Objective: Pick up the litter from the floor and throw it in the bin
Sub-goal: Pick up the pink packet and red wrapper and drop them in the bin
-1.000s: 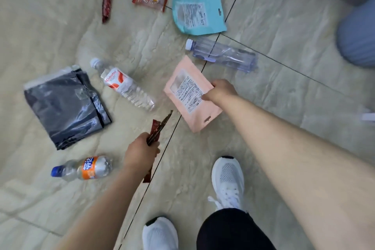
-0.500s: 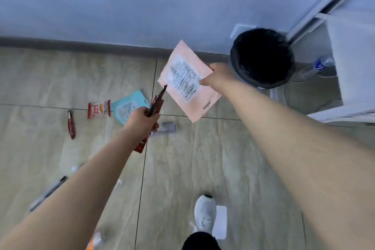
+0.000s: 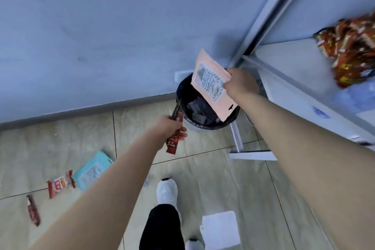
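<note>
My right hand (image 3: 240, 84) grips a pink flat pouch (image 3: 211, 85) by its right edge and holds it above the open black bin (image 3: 182, 93) by the wall. The bin has dark litter inside. My left hand (image 3: 169, 128) is closed on dark red sachet wrappers (image 3: 174, 138), just left of the bin's rim. On the floor at the lower left lie a teal pouch (image 3: 91, 170), a red and white snack packet (image 3: 59, 183) and a dark red sachet (image 3: 33, 211).
A white table (image 3: 304, 79) with snack packets (image 3: 353, 50) stands at the right; its leg and foot (image 3: 251, 155) are beside the bin. A white paper sheet (image 3: 221, 229) lies near my white shoes (image 3: 167, 191). The blue wall is behind the bin.
I have stepped closer to the bin. My right hand carried the pink pouch over the bin's opening, and my left hand brought the red sachets up to its rim.
</note>
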A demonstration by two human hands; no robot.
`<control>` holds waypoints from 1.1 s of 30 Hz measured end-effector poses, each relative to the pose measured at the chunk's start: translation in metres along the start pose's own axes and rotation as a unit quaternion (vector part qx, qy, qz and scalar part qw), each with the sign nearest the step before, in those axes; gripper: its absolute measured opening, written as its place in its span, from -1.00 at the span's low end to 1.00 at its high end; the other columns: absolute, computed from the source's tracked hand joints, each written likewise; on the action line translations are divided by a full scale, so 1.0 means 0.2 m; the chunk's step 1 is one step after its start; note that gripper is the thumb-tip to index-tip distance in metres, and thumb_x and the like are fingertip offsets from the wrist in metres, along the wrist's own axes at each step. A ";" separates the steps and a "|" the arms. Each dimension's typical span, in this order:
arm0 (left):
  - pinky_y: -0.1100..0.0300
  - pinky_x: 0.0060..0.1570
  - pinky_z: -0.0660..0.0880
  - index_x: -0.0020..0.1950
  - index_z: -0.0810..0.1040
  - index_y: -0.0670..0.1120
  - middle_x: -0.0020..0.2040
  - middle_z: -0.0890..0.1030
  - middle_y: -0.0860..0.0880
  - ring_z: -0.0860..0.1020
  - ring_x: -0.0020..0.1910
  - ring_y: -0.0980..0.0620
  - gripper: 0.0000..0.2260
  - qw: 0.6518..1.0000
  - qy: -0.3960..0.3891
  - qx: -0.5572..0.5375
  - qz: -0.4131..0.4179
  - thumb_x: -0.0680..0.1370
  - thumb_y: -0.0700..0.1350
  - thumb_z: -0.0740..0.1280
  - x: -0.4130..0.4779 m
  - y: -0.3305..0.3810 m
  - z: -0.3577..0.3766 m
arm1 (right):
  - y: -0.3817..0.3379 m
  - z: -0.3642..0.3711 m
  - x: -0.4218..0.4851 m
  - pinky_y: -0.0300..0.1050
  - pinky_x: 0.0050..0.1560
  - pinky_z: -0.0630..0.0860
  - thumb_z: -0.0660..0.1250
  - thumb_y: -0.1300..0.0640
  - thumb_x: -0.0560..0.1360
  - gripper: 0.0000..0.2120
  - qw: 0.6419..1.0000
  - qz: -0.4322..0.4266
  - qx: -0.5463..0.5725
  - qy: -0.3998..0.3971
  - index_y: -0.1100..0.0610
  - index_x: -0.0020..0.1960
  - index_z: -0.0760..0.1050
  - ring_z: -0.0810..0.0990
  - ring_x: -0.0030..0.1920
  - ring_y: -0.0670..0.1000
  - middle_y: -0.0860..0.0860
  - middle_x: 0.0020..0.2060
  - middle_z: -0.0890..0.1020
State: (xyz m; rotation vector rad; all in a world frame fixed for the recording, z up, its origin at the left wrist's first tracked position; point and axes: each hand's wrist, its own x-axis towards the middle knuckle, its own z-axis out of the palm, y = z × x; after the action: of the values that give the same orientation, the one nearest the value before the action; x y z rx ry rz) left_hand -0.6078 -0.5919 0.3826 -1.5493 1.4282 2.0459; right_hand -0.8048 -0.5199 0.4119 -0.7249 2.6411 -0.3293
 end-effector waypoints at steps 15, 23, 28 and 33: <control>0.09 0.19 0.47 0.39 0.34 -0.13 0.19 0.51 0.02 0.53 0.15 -0.07 -0.45 0.996 0.039 0.079 0.000 0.45 0.03 0.33 0.78 0.11 0.27 | 0.27 0.44 0.41 0.06 0.20 0.45 0.18 -0.05 0.57 -0.56 0.987 0.042 -0.055 -0.147 0.20 0.32 0.37 0.45 0.27 0.20 0.16 0.29 0.46; -0.04 0.36 0.35 0.53 0.14 -0.16 0.47 0.34 -0.18 0.37 0.41 -0.18 -0.41 0.934 0.114 0.336 0.037 0.57 0.00 0.23 0.47 -0.07 0.08 | 0.03 0.30 0.30 0.12 0.28 0.40 0.18 -0.13 0.56 -0.48 0.964 -0.063 -0.066 -0.250 0.21 0.36 0.32 0.43 0.28 0.21 0.16 0.26 0.48; 0.00 0.34 0.32 0.49 0.23 -0.19 0.42 0.39 -0.22 0.38 0.38 -0.21 -0.48 0.932 0.174 0.319 -0.016 0.57 -0.04 0.24 0.13 -0.37 -0.13 | -0.20 0.30 0.01 0.00 0.23 0.33 0.13 -0.18 0.57 -0.49 0.937 -0.125 -0.098 -0.310 0.16 0.35 0.32 0.49 0.16 0.11 0.07 0.14 0.53; -0.05 0.32 0.35 0.46 0.27 -0.17 0.38 0.42 -0.23 0.39 0.36 -0.24 -0.49 0.921 0.234 0.306 -0.055 0.55 -0.03 0.25 -0.23 -0.78 -0.36 | -0.47 0.46 -0.40 -0.16 0.00 0.25 0.15 -0.13 0.59 -0.41 0.911 -0.180 -0.098 -0.359 0.22 0.48 0.20 0.45 0.25 0.11 0.15 0.37 0.43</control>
State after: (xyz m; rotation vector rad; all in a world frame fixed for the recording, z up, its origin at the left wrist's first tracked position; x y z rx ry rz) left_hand -0.4407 -0.5518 0.3344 -1.8117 1.8464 1.0214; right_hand -0.6611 -0.5683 0.3829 -1.1429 1.8491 0.1059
